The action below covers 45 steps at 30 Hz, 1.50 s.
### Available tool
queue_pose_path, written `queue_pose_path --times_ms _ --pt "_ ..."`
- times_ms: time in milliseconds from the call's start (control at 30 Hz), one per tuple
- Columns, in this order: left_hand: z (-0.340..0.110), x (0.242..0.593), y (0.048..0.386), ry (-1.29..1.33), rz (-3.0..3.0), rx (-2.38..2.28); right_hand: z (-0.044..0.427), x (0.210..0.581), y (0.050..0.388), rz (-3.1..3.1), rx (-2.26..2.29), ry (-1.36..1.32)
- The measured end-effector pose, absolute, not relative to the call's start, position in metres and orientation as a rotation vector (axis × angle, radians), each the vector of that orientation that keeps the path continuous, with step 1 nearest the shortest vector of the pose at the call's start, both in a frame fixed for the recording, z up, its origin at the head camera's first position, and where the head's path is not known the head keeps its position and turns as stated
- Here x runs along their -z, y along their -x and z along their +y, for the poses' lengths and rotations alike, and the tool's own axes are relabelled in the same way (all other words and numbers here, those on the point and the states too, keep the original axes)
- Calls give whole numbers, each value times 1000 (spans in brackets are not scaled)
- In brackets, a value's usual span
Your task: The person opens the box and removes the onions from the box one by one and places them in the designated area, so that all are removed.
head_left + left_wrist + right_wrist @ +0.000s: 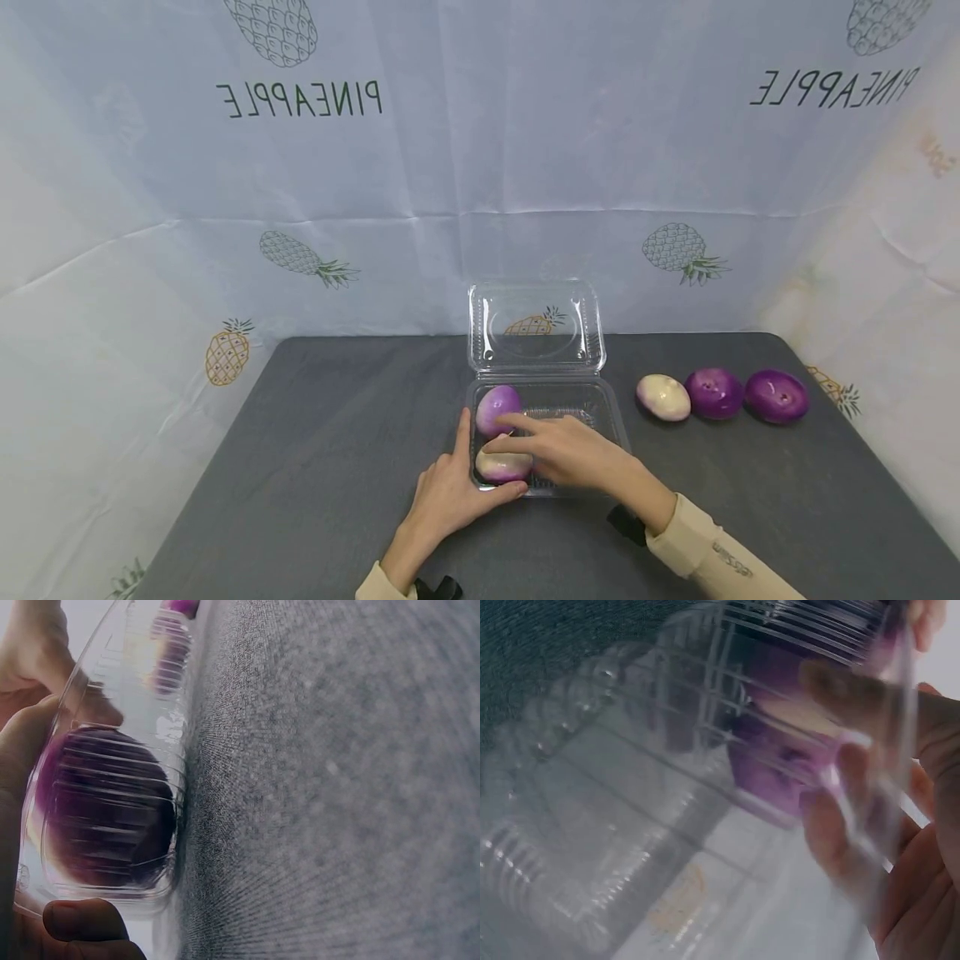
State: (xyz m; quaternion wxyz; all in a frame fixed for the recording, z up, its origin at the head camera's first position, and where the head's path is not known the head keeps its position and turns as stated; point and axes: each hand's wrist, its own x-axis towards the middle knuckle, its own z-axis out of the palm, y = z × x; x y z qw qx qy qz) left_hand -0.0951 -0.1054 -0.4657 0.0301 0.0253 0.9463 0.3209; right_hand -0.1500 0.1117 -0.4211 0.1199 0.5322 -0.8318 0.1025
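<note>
A clear plastic clamshell container (615, 408) stands with its lid (536, 367) raised behind it. In its left half lie two glossy oval fruits or vegetables: a purple oval (497, 407) at the back and a cream-and-purple oval (504, 472) in front. My left hand (447, 492) braces the front left corner, index finger along the left side and thumb along the front rim. My right hand (566, 450) reaches inside, its fingers bent over the front oval. Through the plastic, the right wrist view shows fingertips (821, 821) around a purple oval (769, 765).
Right of the container, a cream oval (663, 397) and two purple ovals (715, 393) (777, 397) lie in a row on the dark grey tabletop (330, 450). A pale pineapple-print cloth (420, 167) hangs behind the table.
</note>
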Motion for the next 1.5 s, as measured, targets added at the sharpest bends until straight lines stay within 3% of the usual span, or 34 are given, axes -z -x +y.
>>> queue_pose_path --times_ms 433,1033,1500 --pt "-106 467 96 -78 2915 -992 112 429 151 -2573 -361 -1522" --pt "-104 468 96 -90 2951 -967 168 427 158 -2846 -555 -1267" --pt "-105 467 96 -87 2937 -975 168 434 160 -2803 -651 -1302"
